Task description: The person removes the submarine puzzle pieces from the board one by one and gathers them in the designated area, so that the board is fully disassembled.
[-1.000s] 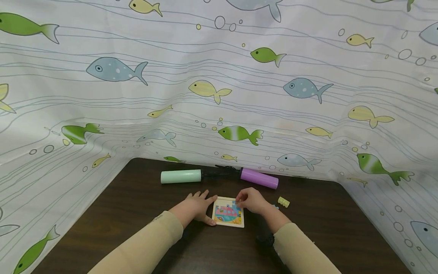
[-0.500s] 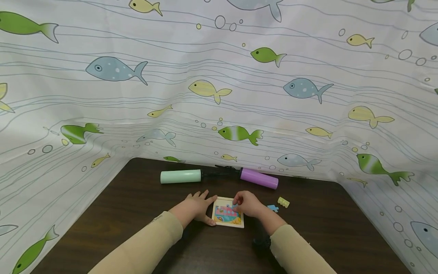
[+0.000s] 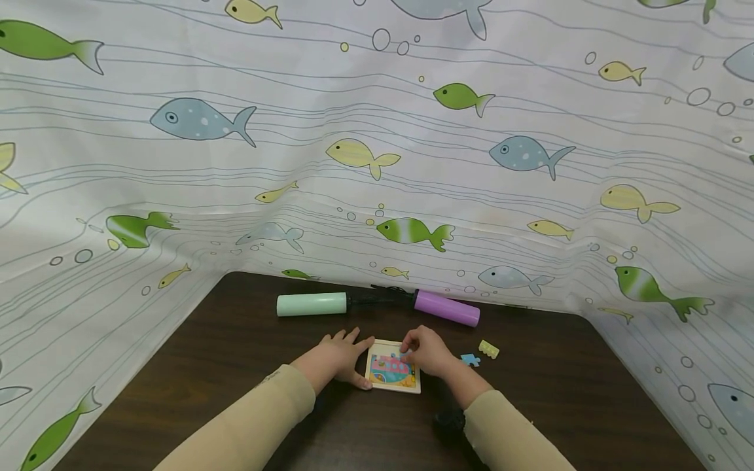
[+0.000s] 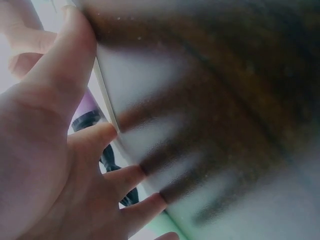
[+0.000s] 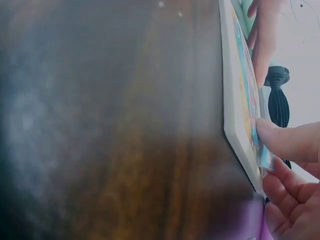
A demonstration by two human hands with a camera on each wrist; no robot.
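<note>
A jigsaw puzzle in a light wooden tray [image 3: 396, 390] lies on the dark table, its picture a pink submarine in blue water. My left hand [image 3: 337, 358] is spread flat beside it, thumb and index fingertip touching the tray's left edge. At the tray's upper right, my right hand [image 3: 429, 353] pinches a small light-blue puzzle piece [image 5: 267, 159] between thumb and fingers. In the right wrist view that piece is at the tray's surface; whether it is seated cannot be told. The right fingers hide the tray's upper right corner in the head view.
Right of the tray lie a loose blue puzzle piece [image 3: 470, 360] and a yellow toy block [image 3: 488, 349]. Behind stand out a mint-green cylinder [image 3: 312, 304] and a purple cylinder [image 3: 448, 308], both with black ends. A fish-print curtain [image 3: 377, 163] borders the table's back and sides.
My right hand has shifted slightly left over the puzzle with its piece, uncovering the loose blue piece on the table. In the last half second it barely moves. My left hand stays put.
</note>
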